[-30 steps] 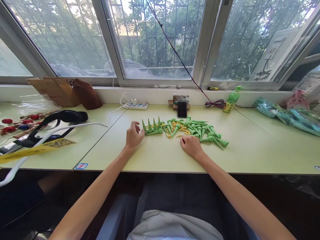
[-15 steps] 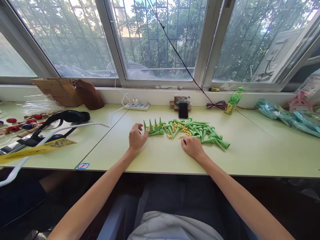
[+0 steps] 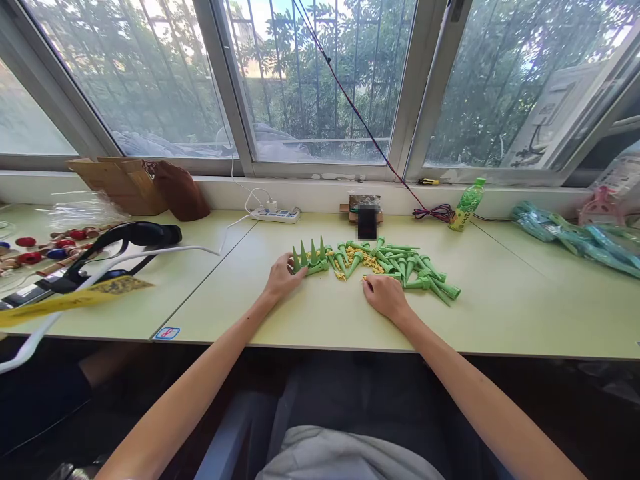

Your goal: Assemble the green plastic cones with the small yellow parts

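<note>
My left hand is at the left end of a row of green plastic spikes standing point up. Its thumb and fingers close around the base of the leftmost spike. Another green spike lies in front of the row. My right hand rests on the table with its fingers curled in, and a small yellow piece shows at the fingertips. Between and behind the hands lie small yellow pieces, with a heap of green spikes reaching to the right.
Behind the heap stands a small box with a blurred dark screen before it. A green bottle and a power strip are at the back. On the left are a black headset, a white cable and beads; blue plastic bags lie right.
My left hand has moved right and slightly nearer to me, closing in on the row of spikes, which has shifted a little to the right. My right hand has stayed put.
</note>
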Motion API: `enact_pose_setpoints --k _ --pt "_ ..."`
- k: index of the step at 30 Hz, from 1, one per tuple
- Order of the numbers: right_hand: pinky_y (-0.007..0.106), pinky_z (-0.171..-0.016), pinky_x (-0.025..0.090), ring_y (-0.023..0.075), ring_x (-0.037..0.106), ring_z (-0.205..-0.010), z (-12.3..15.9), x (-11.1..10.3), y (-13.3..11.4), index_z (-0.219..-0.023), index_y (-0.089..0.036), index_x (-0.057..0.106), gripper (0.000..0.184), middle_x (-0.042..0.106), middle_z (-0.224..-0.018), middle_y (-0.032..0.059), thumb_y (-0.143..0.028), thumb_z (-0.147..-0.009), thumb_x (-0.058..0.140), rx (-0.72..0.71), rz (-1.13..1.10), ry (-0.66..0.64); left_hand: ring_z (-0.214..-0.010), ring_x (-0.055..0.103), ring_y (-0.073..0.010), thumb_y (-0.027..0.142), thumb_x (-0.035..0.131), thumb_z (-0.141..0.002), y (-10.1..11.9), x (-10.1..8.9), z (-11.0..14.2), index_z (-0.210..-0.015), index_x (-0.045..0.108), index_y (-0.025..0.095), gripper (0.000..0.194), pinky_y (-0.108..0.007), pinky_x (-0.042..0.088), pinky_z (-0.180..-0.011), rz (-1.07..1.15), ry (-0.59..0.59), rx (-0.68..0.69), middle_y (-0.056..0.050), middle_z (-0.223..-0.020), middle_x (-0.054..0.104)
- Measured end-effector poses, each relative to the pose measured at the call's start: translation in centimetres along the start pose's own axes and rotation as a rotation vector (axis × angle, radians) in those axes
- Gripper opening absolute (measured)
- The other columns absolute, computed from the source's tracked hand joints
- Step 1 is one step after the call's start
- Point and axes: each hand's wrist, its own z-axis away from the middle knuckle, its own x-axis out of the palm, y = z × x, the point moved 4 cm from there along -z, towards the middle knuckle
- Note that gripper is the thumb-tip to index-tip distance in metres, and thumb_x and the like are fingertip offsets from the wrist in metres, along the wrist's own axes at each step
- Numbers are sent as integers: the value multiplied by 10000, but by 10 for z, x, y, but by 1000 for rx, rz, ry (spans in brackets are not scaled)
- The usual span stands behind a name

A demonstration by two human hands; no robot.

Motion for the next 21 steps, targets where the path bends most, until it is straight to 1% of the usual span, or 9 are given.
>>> enact_pose_setpoints --k 3,6,8,16,19,21 --pt "290 -598 236 172 645 -752 0 1 0 -777 -174 642 294 720 -813 63 -263 -986 455 -2 -3 2 -651 562 -154 423 673 -746 4 0 1 -1080 627 174 419 -293 461 -652 8 -44 20 -20 -785 628" --pt "285 -595 238 170 641 -750 0 1 0 -783 -175 646 297 719 -813 62 -263 -989 451 -2 -4 -4 -639 553 -146 436 677 -750 6 2 1 -1010 641 173 371 -284 450 -633 10 -76 40 -19 -766 628" --pt "282 -599 248 172 641 -756 0 0 0 -792 -176 652 296 720 -823 62 -265 -991 452 1 0 -9 -630 544 -139 448 678 -755 6 3 2 -993 642 174 364 -277 441 -622 24 -84 50 -14 -754 620" --pt "273 -615 279 181 653 -780 0 -2 -1 -826 -171 671 297 723 -848 73 -269 -1000 451 10 21 -32 -597 523 -118 474 708 -738 5 6 3 -1049 613 178 439 -256 435 -571 123 -95 94 -2 -761 596" --pt "269 -620 286 179 650 -783 0 -1 -1 -838 -169 676 302 721 -851 77 -271 -1004 445 9 16 -35 -584 527 -106 484 731 -724 4 6 5 -1135 551 182 541 -252 454 -578 150 -57 88 9 -789 580" --pt "269 -619 285 178 644 -780 0 -1 0 -839 -171 675 307 718 -847 76 -275 -1006 439 8 11 -33 -562 508 -92 491 733 -731 5 3 6 -1176 497 187 588 -248 454 -573 161 24 86 19 -811 555"
